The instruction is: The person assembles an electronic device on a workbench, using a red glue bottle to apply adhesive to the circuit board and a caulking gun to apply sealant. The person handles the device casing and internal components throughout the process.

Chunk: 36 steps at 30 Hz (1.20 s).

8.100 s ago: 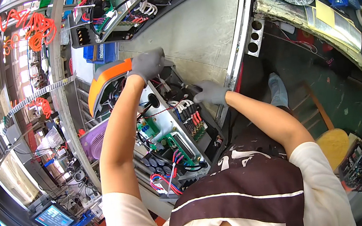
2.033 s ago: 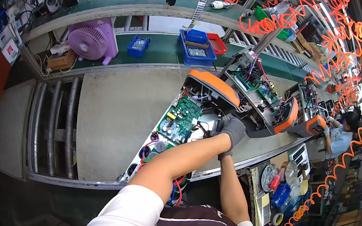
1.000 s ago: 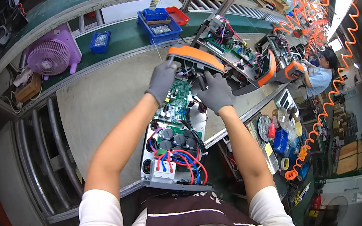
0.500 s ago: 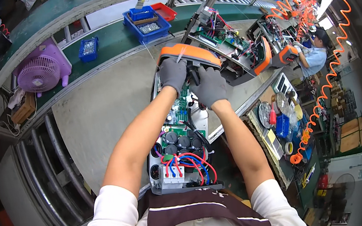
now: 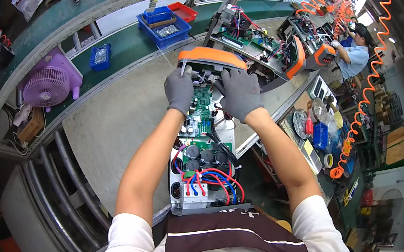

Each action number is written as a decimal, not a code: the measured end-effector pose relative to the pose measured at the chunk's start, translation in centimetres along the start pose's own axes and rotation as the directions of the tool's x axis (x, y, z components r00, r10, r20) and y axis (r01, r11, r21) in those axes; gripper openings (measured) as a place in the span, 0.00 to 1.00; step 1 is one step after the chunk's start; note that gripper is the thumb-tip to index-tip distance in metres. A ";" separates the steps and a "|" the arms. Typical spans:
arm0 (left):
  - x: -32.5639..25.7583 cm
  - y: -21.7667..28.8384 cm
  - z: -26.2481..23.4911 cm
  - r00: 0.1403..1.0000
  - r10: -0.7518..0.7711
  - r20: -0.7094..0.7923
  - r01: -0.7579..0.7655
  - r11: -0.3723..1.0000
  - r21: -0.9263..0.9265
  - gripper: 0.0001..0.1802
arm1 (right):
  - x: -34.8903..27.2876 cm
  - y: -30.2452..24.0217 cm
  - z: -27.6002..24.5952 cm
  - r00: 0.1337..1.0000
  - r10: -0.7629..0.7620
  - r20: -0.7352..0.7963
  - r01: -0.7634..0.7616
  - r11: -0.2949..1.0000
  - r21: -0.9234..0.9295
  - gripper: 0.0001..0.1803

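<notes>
A long open electronic unit lies in front of me, its green circuit board [image 5: 201,106] exposed. At its far end stands an orange-and-black end cover [image 5: 212,57]. My left hand [image 5: 179,90], in a grey glove, is closed beside the cover's left end, pinching a thin white strip [image 5: 184,66] that looks like a cable tie. My right hand [image 5: 241,92], gloved too, has its fingers curled by the cover's lower right edge, next to a dark cable; what it grips is hidden. Black capacitors [image 5: 200,156] and red and blue wires [image 5: 214,176] fill the near end.
Blue bins of small metal parts [image 5: 169,32] and a purple fan [image 5: 46,88] stand beyond the pale worktop [image 5: 120,121]. More opened units with orange covers [image 5: 297,60] are at the right. A co-worker [image 5: 356,54] works there. Coiled orange hoses [image 5: 370,88] hang on the right.
My hands have moved apart, the left one leftward and the right one slightly right, baring connectors below the cover. The white strip has moved left with my left hand. The view has shifted slightly.
</notes>
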State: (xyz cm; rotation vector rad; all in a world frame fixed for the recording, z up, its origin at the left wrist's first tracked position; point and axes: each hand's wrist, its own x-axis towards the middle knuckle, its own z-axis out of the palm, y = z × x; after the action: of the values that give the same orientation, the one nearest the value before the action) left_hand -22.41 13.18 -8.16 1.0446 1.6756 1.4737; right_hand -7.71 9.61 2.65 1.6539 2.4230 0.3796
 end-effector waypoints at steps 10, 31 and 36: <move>-0.9 0.2 -0.2 0.990 0.130 0.061 -0.138 0.977 0.164 0.14 | -0.2 -3.0 1.1 0.991 0.107 -0.079 -0.110 0.993 -0.032 0.26; -0.2 -1.8 -0.9 0.993 0.071 0.093 -0.059 0.990 -0.130 0.16 | 0.2 -4.2 0.8 0.988 0.060 -0.142 -0.071 0.995 -0.074 0.33; 0.6 -3.8 -0.4 0.995 0.033 0.092 -0.006 0.960 -0.281 0.14 | 0.0 -4.2 0.1 0.993 0.023 -0.113 -0.034 0.995 -0.094 0.34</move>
State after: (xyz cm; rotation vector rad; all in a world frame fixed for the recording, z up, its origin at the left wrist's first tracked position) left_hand -23.57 13.37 -11.85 0.9608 1.3457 1.5930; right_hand -11.44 8.17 1.23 1.6704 2.4195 0.5986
